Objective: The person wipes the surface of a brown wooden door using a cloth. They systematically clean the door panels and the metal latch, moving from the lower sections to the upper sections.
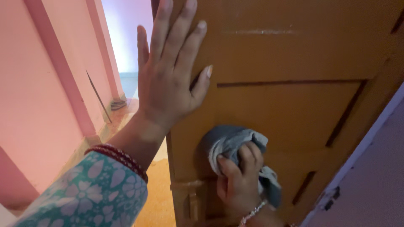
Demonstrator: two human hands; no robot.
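Cloth (235,145), grey-blue and bunched, sits at lower centre of the frame, pressed against the brown wooden door (294,113). The right hand (240,180) clenches it from below, fingers (248,155) curled over the wad, loose folds spilling above and to the right of them. The left hand (170,71), upper centre, lies flat and spread against the door near its edge, holding nothing. Red bangles (120,156) ring that wrist above a teal flowered sleeve (92,197). Pink wall (38,96) fills the left side.
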